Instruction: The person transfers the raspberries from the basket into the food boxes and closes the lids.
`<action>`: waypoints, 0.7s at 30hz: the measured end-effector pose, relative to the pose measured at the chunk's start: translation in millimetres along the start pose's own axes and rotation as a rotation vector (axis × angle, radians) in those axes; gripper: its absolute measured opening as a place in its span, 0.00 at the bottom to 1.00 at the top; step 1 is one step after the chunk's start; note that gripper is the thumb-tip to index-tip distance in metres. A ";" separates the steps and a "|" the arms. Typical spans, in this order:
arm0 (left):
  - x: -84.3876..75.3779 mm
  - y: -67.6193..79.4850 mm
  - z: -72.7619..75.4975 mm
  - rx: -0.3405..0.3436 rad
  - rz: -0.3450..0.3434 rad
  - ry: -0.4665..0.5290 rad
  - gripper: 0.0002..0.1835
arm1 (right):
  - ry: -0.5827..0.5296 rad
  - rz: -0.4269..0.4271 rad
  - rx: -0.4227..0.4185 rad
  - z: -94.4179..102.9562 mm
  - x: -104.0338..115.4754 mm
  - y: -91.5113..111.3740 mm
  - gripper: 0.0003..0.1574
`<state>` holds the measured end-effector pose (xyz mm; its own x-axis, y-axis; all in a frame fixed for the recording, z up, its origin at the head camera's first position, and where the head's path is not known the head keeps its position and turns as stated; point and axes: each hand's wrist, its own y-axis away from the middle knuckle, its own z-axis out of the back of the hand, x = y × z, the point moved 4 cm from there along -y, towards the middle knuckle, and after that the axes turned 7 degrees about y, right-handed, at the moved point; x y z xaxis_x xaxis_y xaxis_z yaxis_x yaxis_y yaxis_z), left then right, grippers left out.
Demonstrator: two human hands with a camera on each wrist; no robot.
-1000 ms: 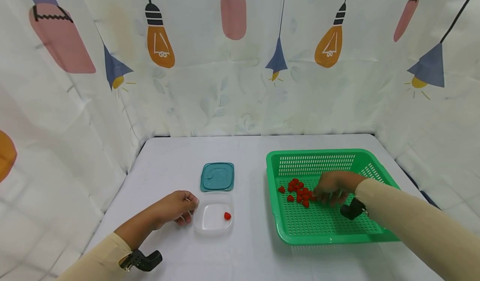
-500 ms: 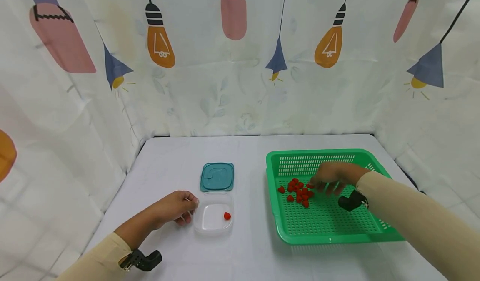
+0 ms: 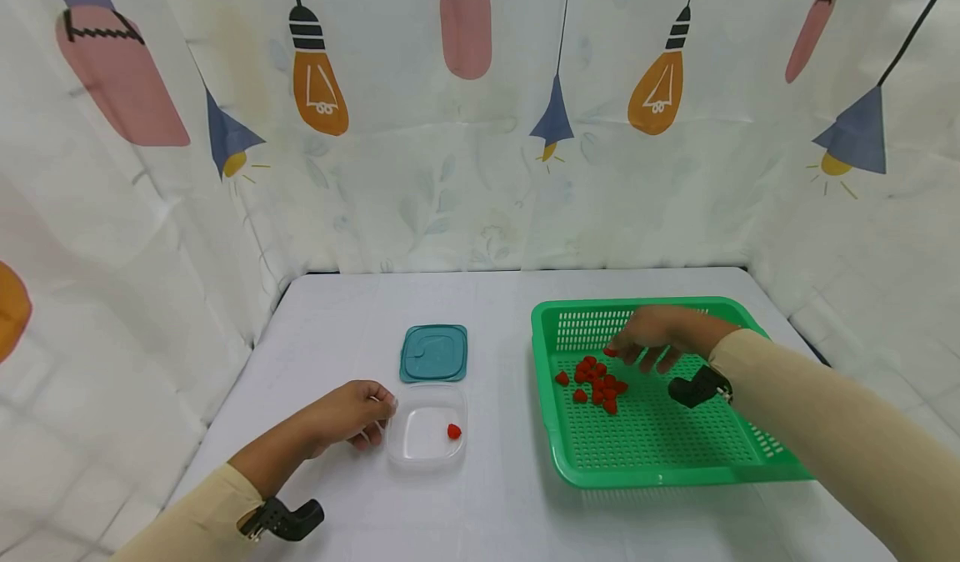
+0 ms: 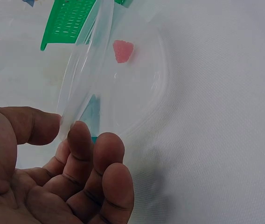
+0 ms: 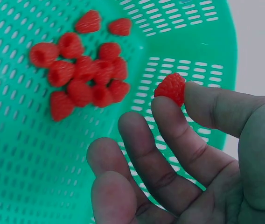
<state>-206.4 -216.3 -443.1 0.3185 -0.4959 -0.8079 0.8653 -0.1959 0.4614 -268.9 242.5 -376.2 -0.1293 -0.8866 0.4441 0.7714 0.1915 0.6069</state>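
My right hand [image 3: 652, 337] pinches one raspberry [image 5: 170, 88] between thumb and index finger, above the green basket [image 3: 652, 479]. Several more raspberries [image 5: 84, 69] lie in a loose cluster on the basket floor, to the left of that hand. On the left, my left hand [image 3: 363, 416] pinches the near-left rim of a clear plastic container [image 4: 142, 100] between thumb and index finger; the other fingers are loosely curled. A single raspberry [image 3: 453, 432] sits inside the container, toward its right side.
A teal lid [image 3: 434, 353] lies flat on the white-covered table [image 3: 495, 512], just behind the container. Patterned white curtains [image 3: 465, 195] hang at the back and both sides of the table.
My right hand has lifted a raspberry off the cluster and moved up and slightly left with it. My left hand and the container have stayed in place.
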 end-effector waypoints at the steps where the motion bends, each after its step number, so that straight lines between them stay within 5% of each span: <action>1: 0.1 -0.1 -0.1 0.000 0.000 -0.002 0.11 | -0.005 0.004 0.001 1.5 1.8 0.4 0.26; 21: 0.0 1.2 -0.6 -0.004 -0.001 -0.004 0.11 | -0.068 0.052 -0.008 28.3 35.8 13.3 0.22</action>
<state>-205.1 -216.1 -442.8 0.3157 -0.4992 -0.8069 0.8673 -0.1932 0.4588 -280.9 225.3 -333.5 -0.1303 -0.8450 0.5187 0.7831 0.2331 0.5765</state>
